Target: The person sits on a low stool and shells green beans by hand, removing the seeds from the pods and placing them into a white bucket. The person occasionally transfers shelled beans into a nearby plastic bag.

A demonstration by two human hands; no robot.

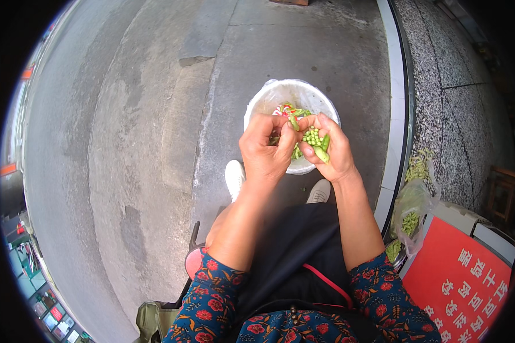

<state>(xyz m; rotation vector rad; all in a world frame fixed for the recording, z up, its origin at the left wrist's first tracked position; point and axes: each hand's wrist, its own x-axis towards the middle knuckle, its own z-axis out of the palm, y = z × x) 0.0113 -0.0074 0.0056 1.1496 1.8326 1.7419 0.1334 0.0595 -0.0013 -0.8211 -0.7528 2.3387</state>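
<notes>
Both my hands meet above a white lined bucket (pixel 256 108) that stands on the ground between my feet. Between the thumb and fingers of my left hand (pixel 267 146) is a green pea pod (pixel 294 122). The fingertips of my right hand (pixel 339 150) come close to the same pod. Cupped in the right palm are several shelled green peas (pixel 312 136), and whole pods (pixel 321 154) lie under its thumb. Inside the bucket I see empty green pods (pixel 296 108) and a bit of red and white wrapping, partly hidden by my hands.
To my right, a clear plastic bag (pixel 412 200) with green pods leans near a red sign (pixel 458 274) on a box. More pods (pixel 420 164) lie on the speckled floor beyond a raised metal-edged strip (pixel 396 108). A green bag (pixel 154 320) is at my lower left.
</notes>
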